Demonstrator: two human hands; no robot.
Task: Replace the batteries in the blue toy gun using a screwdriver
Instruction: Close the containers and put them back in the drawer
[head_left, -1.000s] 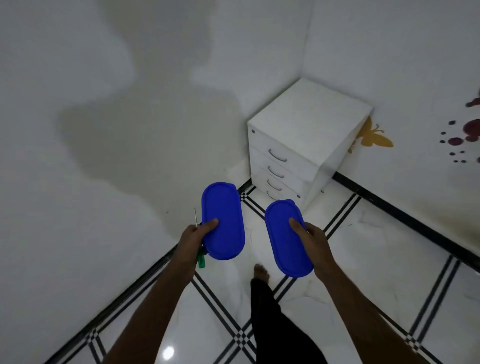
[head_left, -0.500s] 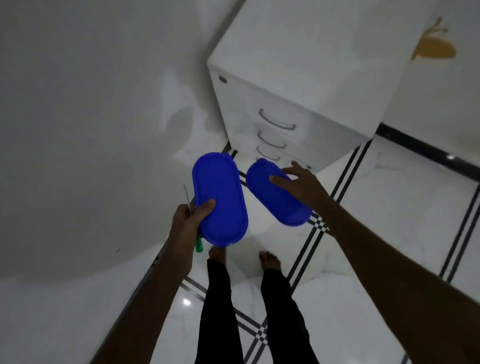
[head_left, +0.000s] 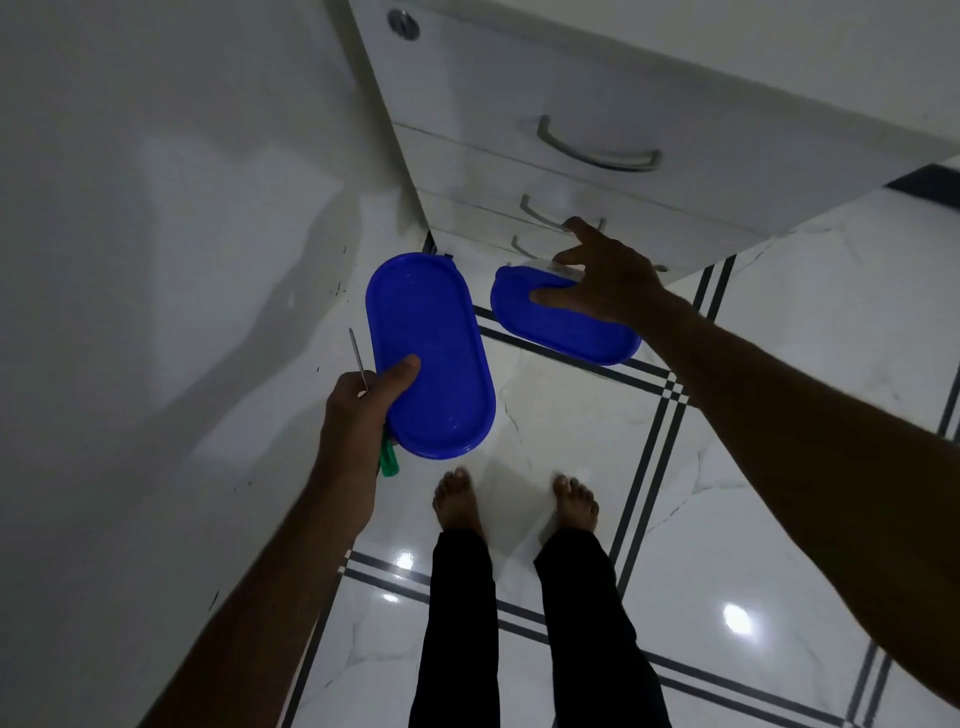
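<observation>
My left hand (head_left: 358, 410) grips a blue oval lidded box (head_left: 428, 358) with the thumb on its lid, together with a screwdriver (head_left: 358, 364) whose thin metal shaft points up and green handle (head_left: 388, 460) sticks out below the palm. My right hand (head_left: 608, 275) holds a second blue oval lidded box (head_left: 561, 327), thumb on top, with its fingers stretched toward a lower drawer handle (head_left: 535, 213) of the white cabinet. No toy gun or batteries are in view.
A white drawer cabinet (head_left: 597, 104) with several curved metal handles and a round lock (head_left: 403, 23) stands just ahead. A white wall (head_left: 156, 208) runs along the left. My bare feet (head_left: 457, 499) stand on glossy white tiles (head_left: 779, 519) with dark lines.
I have stepped closer to the cabinet and my view has tilted down. My right hand has carried its blue box forward to the lower drawers, fingers extending to a handle.
</observation>
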